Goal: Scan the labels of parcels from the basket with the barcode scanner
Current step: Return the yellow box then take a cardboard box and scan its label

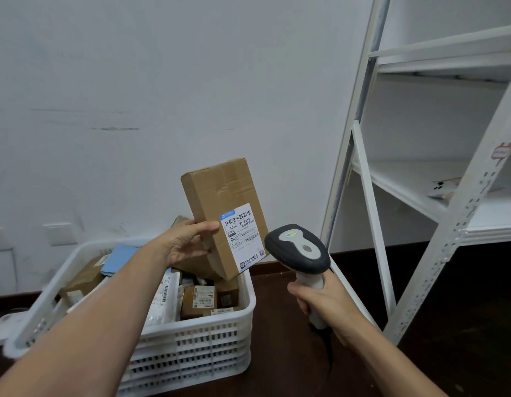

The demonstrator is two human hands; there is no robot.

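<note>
Many parcels left in white slotted plastic basket [191, 336] at lower left. Left hand [185, 245] above it, fingers clamped on tall brown cardboard box [219, 196], white shipping label [242, 236] facing right. Right hand [320, 302] wrapped tight round handle of grey-and-black barcode scanner [298, 249], just beside label. Best: hold box steady, thumb off barcodes, aim scanner head squarely at label, then trigger.

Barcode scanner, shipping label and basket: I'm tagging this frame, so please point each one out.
barcode scanner [298, 249], head view, on its dark head.
shipping label [242, 236], head view, middle of the white sticker.
basket [191, 336], head view, on its slotted front wall.
</note>
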